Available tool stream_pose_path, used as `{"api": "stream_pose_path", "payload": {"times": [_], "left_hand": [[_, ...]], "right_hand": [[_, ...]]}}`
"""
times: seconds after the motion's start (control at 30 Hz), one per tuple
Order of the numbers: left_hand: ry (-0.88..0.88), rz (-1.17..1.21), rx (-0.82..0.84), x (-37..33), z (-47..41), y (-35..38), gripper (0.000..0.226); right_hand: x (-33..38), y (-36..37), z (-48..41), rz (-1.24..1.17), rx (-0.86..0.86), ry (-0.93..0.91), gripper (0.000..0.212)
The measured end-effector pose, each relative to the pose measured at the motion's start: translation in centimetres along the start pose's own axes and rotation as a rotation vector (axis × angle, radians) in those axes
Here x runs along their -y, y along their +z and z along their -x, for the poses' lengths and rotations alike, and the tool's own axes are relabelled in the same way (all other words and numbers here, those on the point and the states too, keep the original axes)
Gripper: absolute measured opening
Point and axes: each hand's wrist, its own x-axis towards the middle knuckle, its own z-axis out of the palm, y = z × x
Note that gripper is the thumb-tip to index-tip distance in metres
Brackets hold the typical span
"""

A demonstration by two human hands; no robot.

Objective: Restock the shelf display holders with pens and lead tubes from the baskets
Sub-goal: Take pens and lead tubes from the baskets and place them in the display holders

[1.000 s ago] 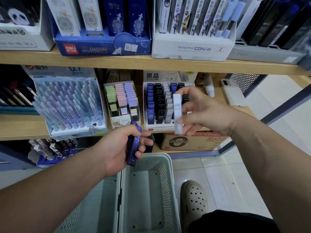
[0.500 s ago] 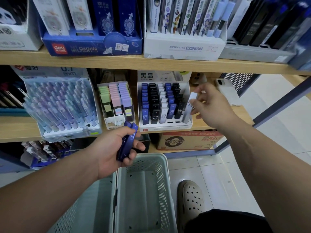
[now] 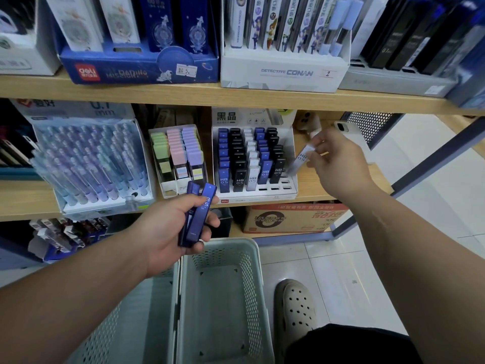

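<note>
My right hand (image 3: 338,164) pinches a white lead tube (image 3: 299,160) marked HB 0.5, tilted, its lower end at the right column of the lead tube display holder (image 3: 291,137). The holder stands on the middle shelf with rows of blue, black and white tubes. My left hand (image 3: 168,227) grips two dark blue lead tubes (image 3: 198,214) above the pale green baskets. The right basket (image 3: 252,258) shows a bare bottom; the left basket (image 3: 136,321) lies mostly under my left forearm.
A clear pen display (image 3: 89,158) and a pastel eraser holder (image 3: 178,156) stand left of the lead holder. A phone (image 3: 346,130) lies on the shelf behind my right hand. A cardboard box (image 3: 294,218) sits on the bottom shelf. My shoe (image 3: 295,306) rests on the tiled floor.
My right hand carried the white tube from in front of the holder's middle over to its right side and tilted it. My left hand stayed put with the blue tubes.
</note>
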Motion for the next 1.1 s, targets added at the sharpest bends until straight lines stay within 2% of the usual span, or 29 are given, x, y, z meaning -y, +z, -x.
{"api": "stream_pose_path", "payload": {"times": [0.13,0.33,0.5,0.67,0.77,0.9,1.1], "left_hand": [[0.013,0.016,-0.013,0.1,-0.1,0.1,0.025],[0.03,0.002,-0.022,0.0,-0.3,0.4,0.025],[0.06,-0.009,-0.042,0.2,-0.6,0.5,0.026],[0.087,-0.015,-0.077,0.0,-0.7,1.2,0.024],[0.086,0.001,-0.091,0.2,-0.8,2.0,0.022],[0.076,0.031,-0.078,0.4,-0.4,2.3,0.024],[0.083,0.026,-0.068,0.3,0.1,2.1,0.028]], "right_hand": [[0.0,0.5,-0.1,0.012,0.05,-0.013,0.014],[0.7,0.7,-2.3,0.004,0.033,-0.029,0.01],[-0.1,2.2,-3.0,0.052,0.099,-0.068,0.017],[-0.2,3.1,-2.8,-0.002,0.096,0.049,0.012],[0.1,3.6,-2.6,-0.147,0.133,0.158,0.016],[0.3,3.1,-2.1,-0.184,0.15,0.181,0.012],[0.9,2.3,-1.1,-0.3,0.212,0.33,0.01]]}}
